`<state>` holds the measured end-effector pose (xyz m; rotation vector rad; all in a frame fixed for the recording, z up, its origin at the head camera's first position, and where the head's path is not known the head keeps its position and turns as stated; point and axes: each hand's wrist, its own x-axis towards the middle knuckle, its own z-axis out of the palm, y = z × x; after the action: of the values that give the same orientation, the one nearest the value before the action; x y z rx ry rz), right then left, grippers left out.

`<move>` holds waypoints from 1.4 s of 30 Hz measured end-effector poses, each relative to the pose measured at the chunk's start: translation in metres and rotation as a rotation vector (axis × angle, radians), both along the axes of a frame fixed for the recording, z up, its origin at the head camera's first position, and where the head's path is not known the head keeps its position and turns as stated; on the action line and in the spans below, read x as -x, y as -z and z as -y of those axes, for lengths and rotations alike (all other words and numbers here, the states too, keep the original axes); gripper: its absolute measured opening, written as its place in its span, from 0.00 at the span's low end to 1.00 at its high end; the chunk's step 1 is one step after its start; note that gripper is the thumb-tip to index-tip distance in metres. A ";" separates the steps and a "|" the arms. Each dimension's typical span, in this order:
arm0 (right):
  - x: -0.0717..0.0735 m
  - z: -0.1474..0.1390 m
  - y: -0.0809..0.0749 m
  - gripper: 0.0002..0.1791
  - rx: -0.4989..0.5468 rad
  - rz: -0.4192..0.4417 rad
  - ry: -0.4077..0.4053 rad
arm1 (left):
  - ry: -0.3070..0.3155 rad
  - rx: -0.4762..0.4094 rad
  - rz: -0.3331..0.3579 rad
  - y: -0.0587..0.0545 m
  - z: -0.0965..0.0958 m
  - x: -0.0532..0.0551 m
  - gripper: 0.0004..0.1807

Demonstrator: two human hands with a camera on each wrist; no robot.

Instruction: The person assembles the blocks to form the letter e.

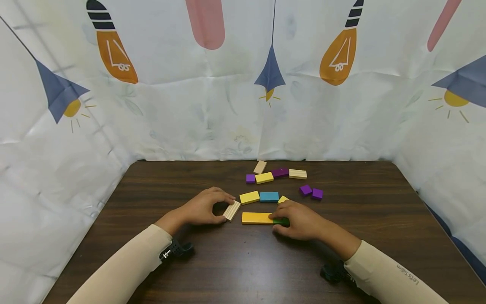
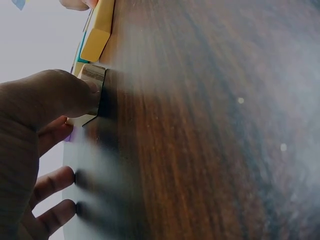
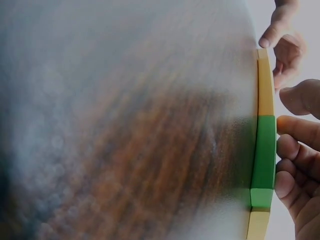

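My left hand [image 1: 206, 207] pinches a plain wooden block [image 1: 232, 211] between thumb and forefinger, low on the dark table. In the left wrist view the thumb presses against that block's side; the other fingers are spread apart. To the right lies an orange-yellow bar [image 1: 256, 218], with a green block [image 3: 264, 155] end to end with it. My right hand [image 1: 301, 219] is over the green block, its forefinger touching near the joint, while its thumb stands off the block in the right wrist view. The hand partly hides the green block and a yellow block [image 1: 282, 199].
Behind the bar lie a yellow block [image 1: 249, 197] and a blue block [image 1: 269, 196]. Farther back are another yellow block [image 1: 264, 177], purple blocks [image 1: 280, 172] and plain wooden blocks [image 1: 298, 174]. Two purple pieces [image 1: 317, 194] sit beyond the right hand. A printed curtain [image 1: 235, 118] surrounds the table.
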<state>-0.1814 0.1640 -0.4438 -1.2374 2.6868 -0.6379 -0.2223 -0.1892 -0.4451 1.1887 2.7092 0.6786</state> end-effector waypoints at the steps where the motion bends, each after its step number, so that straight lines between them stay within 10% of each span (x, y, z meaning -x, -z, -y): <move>1: 0.000 0.000 0.000 0.16 0.001 0.000 0.000 | 0.000 0.001 0.000 0.000 0.000 0.000 0.27; 30: 0.000 0.000 0.001 0.16 -0.005 0.003 0.014 | -0.012 0.017 0.034 -0.006 -0.003 0.002 0.31; 42: 0.000 0.000 0.001 0.16 -0.012 0.004 0.018 | -0.051 0.032 -0.028 -0.023 -0.014 0.028 0.29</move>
<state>-0.1810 0.1640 -0.4446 -1.2093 2.6971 -0.6246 -0.2500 -0.1747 -0.4224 1.1336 2.7709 0.6266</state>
